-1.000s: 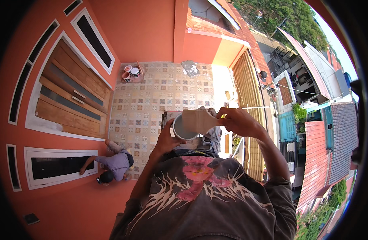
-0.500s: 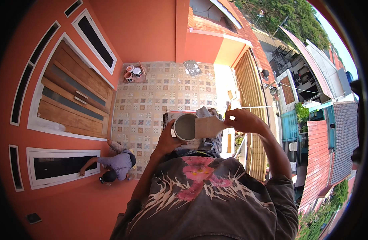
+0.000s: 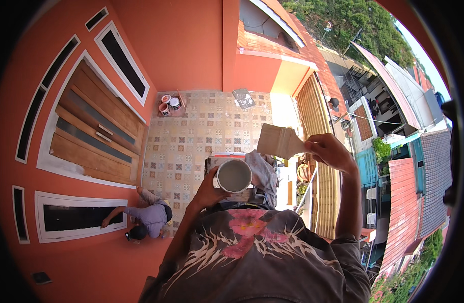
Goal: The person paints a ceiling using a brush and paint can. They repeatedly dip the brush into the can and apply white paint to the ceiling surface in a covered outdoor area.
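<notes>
My left hand (image 3: 209,189) is closed round a pale round pot (image 3: 234,175) of greyish liquid, held upright in front of my body. My right hand (image 3: 327,150) grips the handle of a wide, paint-coated brush (image 3: 276,142), which is raised above and to the right of the pot, apart from it. Below them a grey cloth (image 3: 260,179) is draped over a narrow stepped support, perhaps a ladder top (image 3: 217,159), partly hidden by the pot.
Several paint buckets (image 3: 169,103) and a stained sheet (image 3: 244,98) lie on the patterned tile floor (image 3: 191,131). A person (image 3: 151,217) crouches at a lower-left window (image 3: 65,217), beside a wooden door (image 3: 90,121). A bamboo blind (image 3: 306,111) lines the open right side, facing neighbouring roofs.
The brush has lifted from the pot's rim and moved up and right with my right hand. The pot in my left hand has shifted slightly down, uncovering more of the cloth.
</notes>
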A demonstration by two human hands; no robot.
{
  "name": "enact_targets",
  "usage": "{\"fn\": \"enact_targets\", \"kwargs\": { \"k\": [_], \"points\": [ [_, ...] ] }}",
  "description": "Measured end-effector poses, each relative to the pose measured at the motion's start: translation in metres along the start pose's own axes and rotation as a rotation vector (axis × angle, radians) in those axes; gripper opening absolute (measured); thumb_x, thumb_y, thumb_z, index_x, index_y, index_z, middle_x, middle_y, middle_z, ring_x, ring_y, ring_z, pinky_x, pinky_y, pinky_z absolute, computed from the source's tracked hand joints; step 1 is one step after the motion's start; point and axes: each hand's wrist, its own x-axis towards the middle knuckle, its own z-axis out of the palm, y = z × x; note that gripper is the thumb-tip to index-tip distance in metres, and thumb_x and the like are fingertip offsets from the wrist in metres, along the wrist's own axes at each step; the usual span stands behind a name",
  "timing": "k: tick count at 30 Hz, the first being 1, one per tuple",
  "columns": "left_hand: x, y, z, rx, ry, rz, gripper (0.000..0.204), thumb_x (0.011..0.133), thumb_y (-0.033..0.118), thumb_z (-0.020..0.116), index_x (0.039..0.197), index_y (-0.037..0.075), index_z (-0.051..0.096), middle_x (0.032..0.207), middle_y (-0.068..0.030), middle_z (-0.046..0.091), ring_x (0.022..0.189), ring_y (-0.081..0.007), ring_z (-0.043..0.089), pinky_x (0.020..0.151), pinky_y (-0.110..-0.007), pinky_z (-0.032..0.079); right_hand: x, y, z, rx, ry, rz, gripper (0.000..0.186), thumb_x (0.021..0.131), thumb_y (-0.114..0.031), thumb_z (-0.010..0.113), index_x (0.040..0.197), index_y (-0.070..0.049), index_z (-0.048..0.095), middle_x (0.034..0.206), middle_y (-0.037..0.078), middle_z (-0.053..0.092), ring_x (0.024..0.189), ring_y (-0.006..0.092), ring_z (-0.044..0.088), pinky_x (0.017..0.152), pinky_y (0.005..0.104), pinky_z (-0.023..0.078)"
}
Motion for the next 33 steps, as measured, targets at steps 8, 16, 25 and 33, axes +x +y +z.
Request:
{"fn": "enact_targets", "kwargs": {
  "k": [8, 16, 25, 33],
  "points": [
    [0.008, -0.012, -0.044, 0.141, -0.135, -0.023, 0.068, 0.087, 0.003, 0.068, 0.148, 0.013, 0.039, 0.147, -0.0158, 0.049, 0.136, -0.0325, 0.047, 0.11, -0.041, 0.04, 0.027, 0.004, -0.008, 0.429, 0.09, -0.164, 0.032, 0.104, -0.029, 0.056, 0.09, -0.001, 0.063, 0.058, -0.005, 0.046, 0.047, 0.0022, 0.039, 0.043, 0.0216, 0.029],
    [0.074, 0.031, -0.113, 0.091, 0.206, 0.011, 0.041, 0.093, 0.0, 0.06, 0.133, 0.003, 0.054, 0.132, -0.0178, 0.061, 0.123, -0.031, 0.06, 0.099, -0.041, 0.05, 0.07, -0.034, -0.035, 1.037, 0.339, -0.389, 0.024, 0.106, -0.027, 0.05, 0.097, -0.007, 0.057, 0.067, -0.002, 0.051, 0.052, 0.0055, 0.039, 0.048, 0.0219, 0.032],
    [0.159, 0.23, -0.236, 0.099, 0.513, 0.561, 0.042, 0.101, 0.015, 0.054, 0.14, 0.001, 0.048, 0.139, -0.0185, 0.054, 0.129, -0.0303, 0.054, 0.106, -0.043, 0.045, 0.124, -0.121, -0.137, 1.038, 0.587, -0.66, 0.019, 0.103, -0.018, 0.053, 0.111, -0.002, 0.058, 0.07, 0.002, 0.051, 0.053, 0.0081, 0.042, 0.05, 0.0243, 0.034],
    [0.196, 0.447, -0.315, -0.104, 0.566, 0.828, 0.072, 0.101, 0.039, 0.056, 0.149, -0.007, 0.027, 0.151, -0.0278, 0.036, 0.141, -0.037, 0.039, 0.114, -0.046, 0.039, 0.183, -0.225, -0.207, 1.059, 0.65, -0.767, 0.019, 0.102, -0.02, 0.054, 0.11, -0.003, 0.053, 0.077, 0.005, 0.057, 0.056, 0.0105, 0.052, 0.048, 0.0241, 0.04]
  ]
}}
